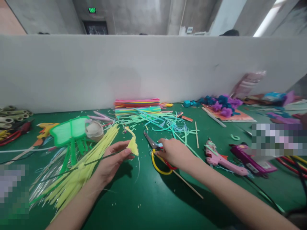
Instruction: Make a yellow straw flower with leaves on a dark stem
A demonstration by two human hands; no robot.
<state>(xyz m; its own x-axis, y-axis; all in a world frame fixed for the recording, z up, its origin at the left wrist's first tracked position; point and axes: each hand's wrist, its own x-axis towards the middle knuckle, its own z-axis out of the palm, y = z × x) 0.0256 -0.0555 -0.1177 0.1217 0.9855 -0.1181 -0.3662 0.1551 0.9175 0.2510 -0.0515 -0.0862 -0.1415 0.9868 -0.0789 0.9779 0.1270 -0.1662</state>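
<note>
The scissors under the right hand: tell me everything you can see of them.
The scissors lie flat on the green table, grey metal blades apparently slightly parted, pointing up-left. The handle loops look plastic, one yellow, one red. The right hand rests over the pivot and handles, partly hiding them. A thin wooden stick runs beneath.

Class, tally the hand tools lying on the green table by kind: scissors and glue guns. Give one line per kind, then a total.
Scissors: 1, under the right hand
Glue guns: 2, one pink, one purple
Total: 3
</note>
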